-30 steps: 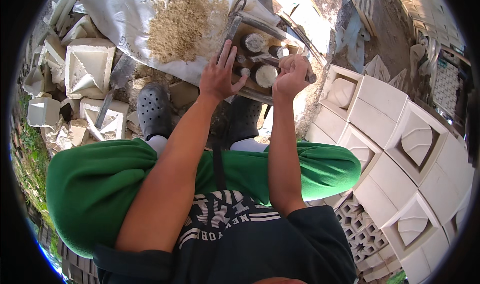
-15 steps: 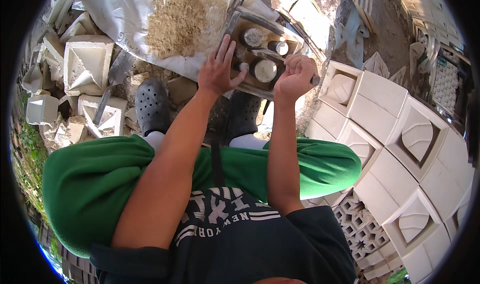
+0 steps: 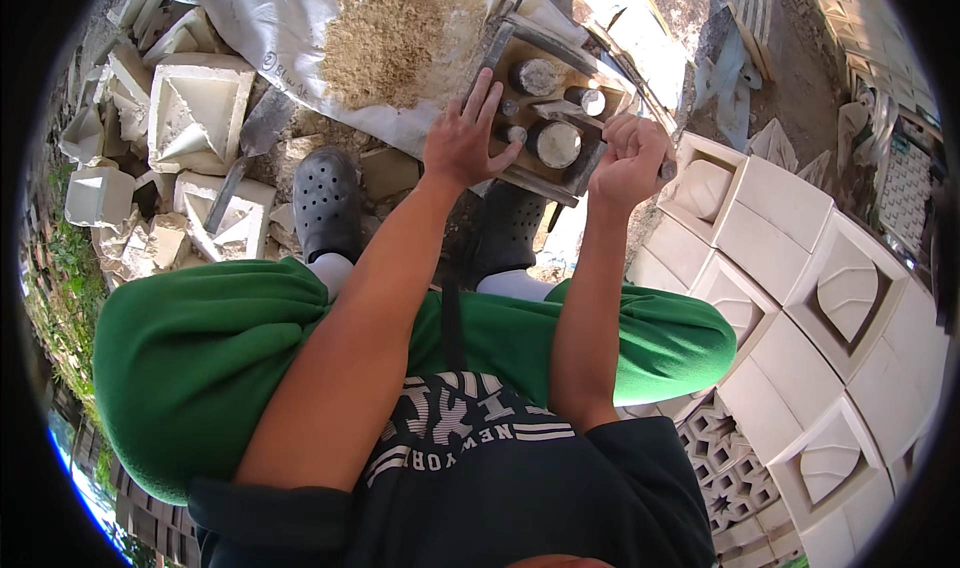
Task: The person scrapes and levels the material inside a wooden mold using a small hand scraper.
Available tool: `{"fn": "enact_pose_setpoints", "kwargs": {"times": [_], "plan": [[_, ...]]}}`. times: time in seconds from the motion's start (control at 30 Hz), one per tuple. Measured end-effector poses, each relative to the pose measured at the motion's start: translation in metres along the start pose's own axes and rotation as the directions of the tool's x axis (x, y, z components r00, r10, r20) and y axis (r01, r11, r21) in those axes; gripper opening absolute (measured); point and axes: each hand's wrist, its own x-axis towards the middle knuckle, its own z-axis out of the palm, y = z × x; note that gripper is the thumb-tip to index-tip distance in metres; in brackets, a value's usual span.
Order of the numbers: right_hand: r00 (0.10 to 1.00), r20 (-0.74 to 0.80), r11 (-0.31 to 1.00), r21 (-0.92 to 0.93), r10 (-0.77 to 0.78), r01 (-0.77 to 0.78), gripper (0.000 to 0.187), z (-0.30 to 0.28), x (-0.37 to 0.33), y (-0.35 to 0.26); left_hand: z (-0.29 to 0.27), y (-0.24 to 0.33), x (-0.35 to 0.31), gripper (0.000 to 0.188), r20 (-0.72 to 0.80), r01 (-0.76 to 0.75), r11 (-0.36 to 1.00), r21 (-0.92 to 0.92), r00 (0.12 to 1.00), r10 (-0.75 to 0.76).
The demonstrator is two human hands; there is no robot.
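Note:
In front of my feet lies a grey rectangular box mould, its inside holding brown material and several upright round cylinders with pale tops, among them a large one. My left hand rests on the mould's left side with fingers stretched out, the thumb beside a small cylinder. Closed in a fist at the mould's right side, my right hand grips a small trowel. Its narrow blade reaches between the cylinders, and the handle's end sticks out below the fist. Part of the handle is hidden by my fingers.
Sandy material is heaped on a white sheet beyond my left hand. Broken pale blocks and a larger trowel lie at left. Stacked pale decorative blocks fill the right side. My dark clogs stand close to the mould.
The whole view has shifted slightly, so the mould and both hands appear farther right. Both hands keep nearly the same places on the mould and the trowel.

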Motion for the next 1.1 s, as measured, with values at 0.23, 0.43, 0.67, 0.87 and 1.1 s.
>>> {"fn": "enact_pose_setpoints", "kwargs": {"times": [0.23, 0.43, 0.67, 0.87, 1.1], "plan": [[0.999, 0.020, 0.999, -0.014, 0.029, -0.029, 0.031, 0.009, 0.004, -0.008, -0.006, -0.002, 0.002, 0.083, -0.013, -0.001, 0.999, 0.034, 1.000, 0.002], [0.996, 0.013, 0.987, -0.134, 0.086, -0.084, 0.033, 0.014, 0.007, -0.002, -0.003, -0.005, 0.001, 0.085, -0.030, -0.011, 1.000, 0.004, 0.999, 0.011], [0.994, 0.043, 0.980, -0.175, 0.099, -0.090, 0.035, 0.011, 0.008, 0.001, -0.004, 0.002, 0.000, 0.086, 0.022, -0.004, 1.000, 0.002, 1.000, 0.004], [0.994, -0.014, 0.989, -0.101, 0.111, -0.112, 0.034, 0.012, -0.001, 0.000, -0.002, 0.001, 0.003, 0.086, 0.008, 0.003, 1.000, 0.007, 1.000, -0.003], [0.997, 0.021, 0.995, -0.057, 0.080, -0.079, 0.035, 0.018, -0.006, -0.014, -0.003, 0.000, 0.002, 0.092, 0.020, 0.010, 1.000, -0.003, 1.000, -0.010]]}}
